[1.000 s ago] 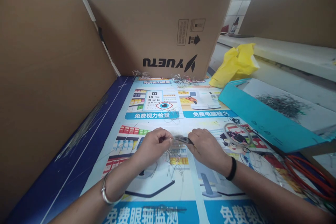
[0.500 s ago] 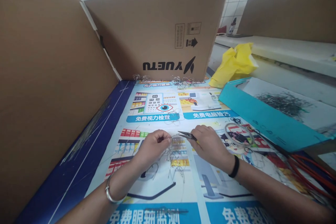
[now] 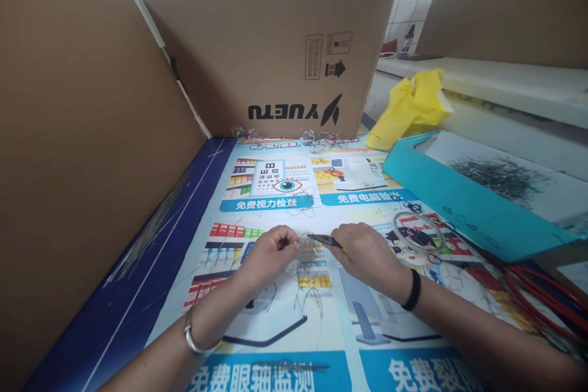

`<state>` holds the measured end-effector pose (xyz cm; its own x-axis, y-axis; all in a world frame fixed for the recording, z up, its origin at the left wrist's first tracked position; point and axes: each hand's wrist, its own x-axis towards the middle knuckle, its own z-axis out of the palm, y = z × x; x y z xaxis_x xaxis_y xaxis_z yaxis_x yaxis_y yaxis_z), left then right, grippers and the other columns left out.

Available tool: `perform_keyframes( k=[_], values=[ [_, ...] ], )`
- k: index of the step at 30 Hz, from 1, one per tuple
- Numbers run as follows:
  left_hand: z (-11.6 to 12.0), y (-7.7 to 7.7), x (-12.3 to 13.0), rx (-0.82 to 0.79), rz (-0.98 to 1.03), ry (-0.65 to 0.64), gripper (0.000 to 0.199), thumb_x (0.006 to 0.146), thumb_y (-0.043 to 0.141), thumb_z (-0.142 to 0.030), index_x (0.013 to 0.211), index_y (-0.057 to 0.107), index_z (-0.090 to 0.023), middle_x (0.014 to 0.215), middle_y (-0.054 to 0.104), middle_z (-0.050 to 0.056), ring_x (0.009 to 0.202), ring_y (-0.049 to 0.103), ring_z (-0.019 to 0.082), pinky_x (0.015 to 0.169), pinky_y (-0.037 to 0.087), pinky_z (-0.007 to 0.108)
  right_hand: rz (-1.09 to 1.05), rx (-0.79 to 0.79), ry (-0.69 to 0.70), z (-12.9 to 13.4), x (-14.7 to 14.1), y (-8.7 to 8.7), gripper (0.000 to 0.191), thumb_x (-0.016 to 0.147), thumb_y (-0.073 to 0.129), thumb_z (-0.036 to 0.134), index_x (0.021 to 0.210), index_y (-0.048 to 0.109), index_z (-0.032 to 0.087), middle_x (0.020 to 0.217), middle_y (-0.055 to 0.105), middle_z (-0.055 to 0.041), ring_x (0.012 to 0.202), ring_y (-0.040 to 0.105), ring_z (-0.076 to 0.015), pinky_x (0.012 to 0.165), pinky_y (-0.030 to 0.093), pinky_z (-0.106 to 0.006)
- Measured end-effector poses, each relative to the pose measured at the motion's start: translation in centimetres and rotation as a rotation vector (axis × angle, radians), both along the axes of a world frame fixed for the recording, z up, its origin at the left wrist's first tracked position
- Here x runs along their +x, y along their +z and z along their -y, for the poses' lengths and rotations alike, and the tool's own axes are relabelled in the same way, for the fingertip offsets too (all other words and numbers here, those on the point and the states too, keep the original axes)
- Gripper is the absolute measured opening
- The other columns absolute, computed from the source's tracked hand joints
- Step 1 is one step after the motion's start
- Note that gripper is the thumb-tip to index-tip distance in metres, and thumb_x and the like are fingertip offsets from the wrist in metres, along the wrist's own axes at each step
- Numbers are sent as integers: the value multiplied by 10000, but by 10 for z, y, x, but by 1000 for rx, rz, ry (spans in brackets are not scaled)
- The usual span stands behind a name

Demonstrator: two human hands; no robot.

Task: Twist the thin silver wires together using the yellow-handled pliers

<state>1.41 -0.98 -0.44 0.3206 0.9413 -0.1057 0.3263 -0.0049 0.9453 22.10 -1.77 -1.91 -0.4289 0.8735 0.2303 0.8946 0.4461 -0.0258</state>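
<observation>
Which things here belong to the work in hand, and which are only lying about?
In the work:
pliers, in the right hand
thin wire, at the left hand's fingertips
loose wires, below the hands
blue box of wire pieces, probably

Apparently only lying about:
yellow bag
red loops
small bottle

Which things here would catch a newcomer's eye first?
Probably the crumpled yellow bag, bright beside the far end of the turquoise box, which holds a dark tangle of thin pieces. Next, the big cardboard panel across the back, its YUETU lettering upside down. In the middle, the right hand holds pliers near the left hand.
</observation>
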Motion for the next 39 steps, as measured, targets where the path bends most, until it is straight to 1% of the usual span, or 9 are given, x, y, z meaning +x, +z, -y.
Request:
perform_keyframes(
  k=[3,7,10,12,19,24,31,34,39],
  values=[
    [0,-1,0,-29,2,-36,89,750,510,-233,695,469,-177,561,397,-69,477,341,67,478,289,192,10,-7,-1,1,-1,2,191,850,470,297,736,563,175,704,588,-29,668,505,-154,626,265,-283],
    [1,-4,0,2,7,-49,44,751,508,-202,780,479,-187,619,440,-62,518,392,69,504,314,184,27,15,0,3,-2,4,147,822,504,264,725,568,175,701,591,-31,681,507,-164,641,262,-288],
    [1,-6,0,52,-29,-67,178,750,498,-171,923,512,-207,669,467,-54,561,416,75,535,331,184,32,50,5,2,-3,4,111,799,527,238,716,569,177,696,591,-32,689,507,-172,649,257,-295],
    [2,-5,1,83,-62,-93,218,749,488,-159,956,537,-210,660,455,-51,569,408,80,540,332,186,32,65,6,2,-3,4,104,791,532,229,708,568,179,690,589,-30,689,505,-174,650,255,-297],
    [3,-5,2,152,-90,-114,165,745,465,-152,858,582,-179,665,491,-27,616,437,104,588,357,212,15,76,22,3,-4,2,112,797,514,222,703,558,182,683,582,-23,670,493,-166,652,254,-293],
    [3,-4,3,180,-128,-96,134,750,470,-163,807,592,-169,635,479,-26,596,427,105,573,355,213,11,71,16,5,-5,1,108,797,513,217,702,555,185,685,582,-22,677,494,-168,658,255,-292],
    [3,-3,2,210,-152,-121,150,750,474,-151,799,614,-172,680,513,-11,642,458,113,608,376,214,8,76,16,4,-5,2,105,793,522,219,701,559,183,680,583,-21,672,497,-166,655,257,-293],
    [3,-3,2,205,-154,-109,125,759,491,-181,771,615,-171,674,517,-8,636,462,113,592,378,210,9,74,17,4,-5,1,100,794,522,221,709,559,183,686,585,-22,681,500,-168,656,258,-293],
    [2,-5,2,213,-149,-99,129,767,515,-227,801,630,-177,711,567,5,660,496,121,604,395,214,11,61,11,4,-5,1,102,796,521,227,713,562,182,691,586,-23,684,502,-168,662,263,-290]
  ],
)
